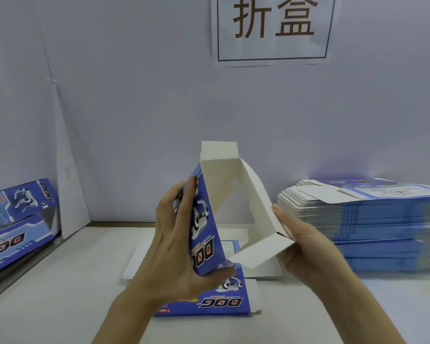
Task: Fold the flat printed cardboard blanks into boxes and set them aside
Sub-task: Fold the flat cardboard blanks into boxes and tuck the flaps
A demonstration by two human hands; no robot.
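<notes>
A blue printed cardboard box point(206, 219) with a robot dog picture is held upright above the table, opened into a sleeve with its white inside showing. My left hand point(176, 234) grips its printed left panel, fingers along the side and thumb under the lower edge. My right hand point(301, 239) holds the white right panel and its lower flap from outside. A top flap stands up at the far end. Beneath lies a flat printed blank point(224, 301) on the table.
A tall stack of flat blanks point(372, 224) sits at the right. Finished boxes point(20, 219) lie at the left edge. A white sheet point(139, 259) lies under the work area. A wall with a printed sign point(273, 28) stands behind.
</notes>
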